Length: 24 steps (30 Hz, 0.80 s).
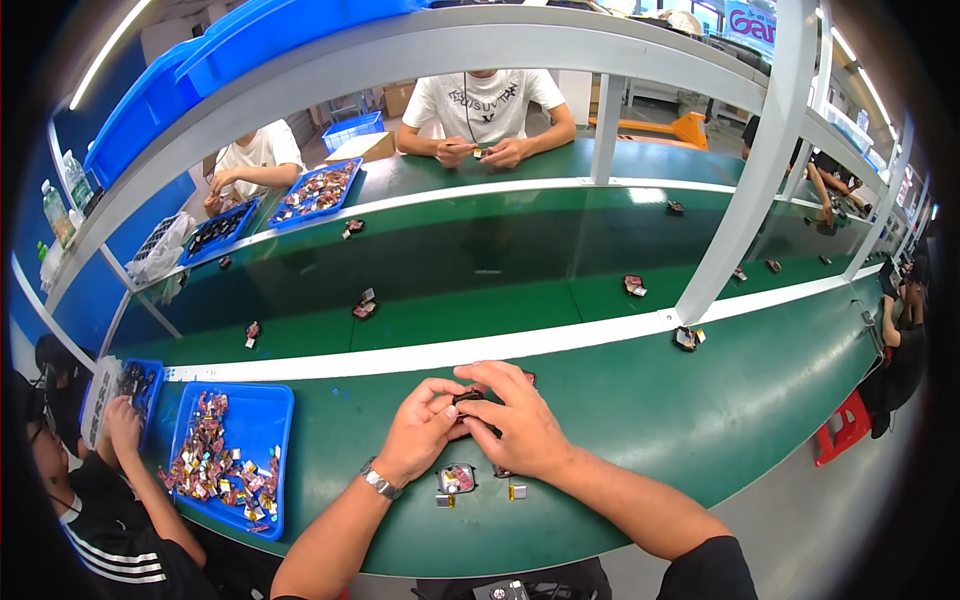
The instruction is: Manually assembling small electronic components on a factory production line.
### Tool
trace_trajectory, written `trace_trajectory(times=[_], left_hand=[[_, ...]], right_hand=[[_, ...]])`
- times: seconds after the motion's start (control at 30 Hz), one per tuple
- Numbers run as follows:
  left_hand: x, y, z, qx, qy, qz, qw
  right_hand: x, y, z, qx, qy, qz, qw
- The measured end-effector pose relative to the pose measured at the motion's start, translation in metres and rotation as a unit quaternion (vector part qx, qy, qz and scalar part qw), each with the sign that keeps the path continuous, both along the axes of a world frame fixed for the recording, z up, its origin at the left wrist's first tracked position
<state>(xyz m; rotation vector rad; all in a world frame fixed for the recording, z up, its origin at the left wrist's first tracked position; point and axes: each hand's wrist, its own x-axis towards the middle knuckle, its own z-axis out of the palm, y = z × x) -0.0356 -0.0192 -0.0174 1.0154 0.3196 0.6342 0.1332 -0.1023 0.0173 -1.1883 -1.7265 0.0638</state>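
Above the green bench top, my left hand (420, 428) and my right hand (522, 425) meet around a small black casing (467, 398). Fingers of both hands are closed on it and hide most of its shape. Just below them on the bench lies a small black-rimmed electronic unit (457, 478), with a silver battery beside its lower edge. To its right a second silver battery (517, 492) shows, next to a dark part half covered by my right hand. Behind my right fingertips, another dark reddish piece (531, 378) peeks out.
A blue tray (288, 430) of small circuit assemblies stands at left, beside a co-worker's arm. Past the white rail (420, 352), similar units lie spread along a green belt. A grey post (735, 190) rises at right. Co-workers sit across the line; a red stool (843, 430) stands right.
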Motion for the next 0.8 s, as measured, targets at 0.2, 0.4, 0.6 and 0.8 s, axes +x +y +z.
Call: trace_trajectory(times=[0.2,0.4,0.6,0.8], left_hand=[[0.0,0.004,0.002,0.002,-0.023,-0.01,1.0],[0.0,0.003,0.0,-0.007,-0.02,-0.017,1.0],[0.0,0.0,0.001,-0.011,-0.018,-0.006,1.0],[0.003,-0.006,0.006,0.015,-0.001,0.029,0.999]], right_hand=[[0.004,0.0,-0.001,0.005,-0.01,-0.023,1.0],[0.004,0.001,-0.006,-0.013,0.023,-0.016,1.0],[0.004,0.003,-0.013,-0.051,0.073,0.001,0.996],[0.005,0.001,-0.009,-0.083,0.079,0.026,0.993]])
